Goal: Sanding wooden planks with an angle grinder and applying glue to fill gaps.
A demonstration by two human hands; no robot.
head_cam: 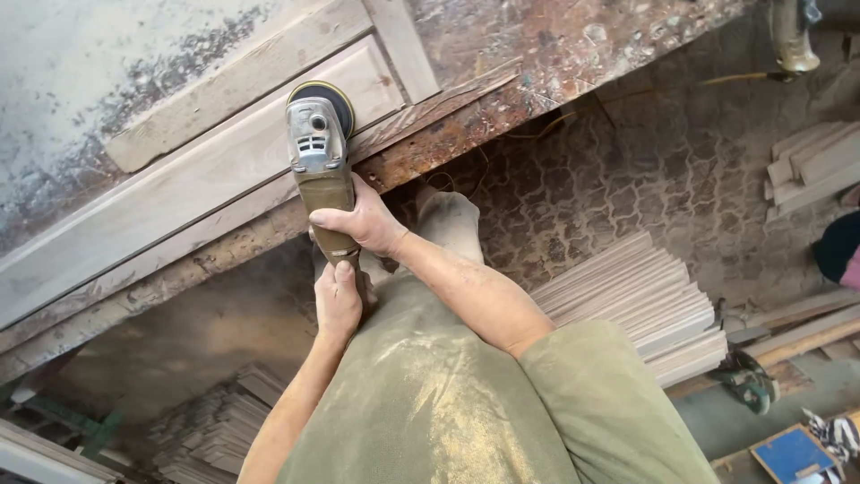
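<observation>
Both hands hold an angle grinder (321,161) at centre frame. The right hand (363,220) wraps the mid-body of the tool, fingers closed around the dust-coated housing. The left hand (338,300) grips the rear end of the handle just below the right hand, fingers closed.

The grinder's sanding disc (333,94) sits at the upper end of the tool, resting on a pale wooden panel (179,184) with a raised frame. The panel lies on a rusty, paint-stained worktop (555,45) that runs diagonally from the lower left to the upper right of the frame.

The person wears a dusty olive shirt (448,403), bottom centre. Right of centre, a stack of thin wooden slats (645,300) lies on the patterned floor (654,179). A second stack of slats (215,430) sits at lower left.
</observation>
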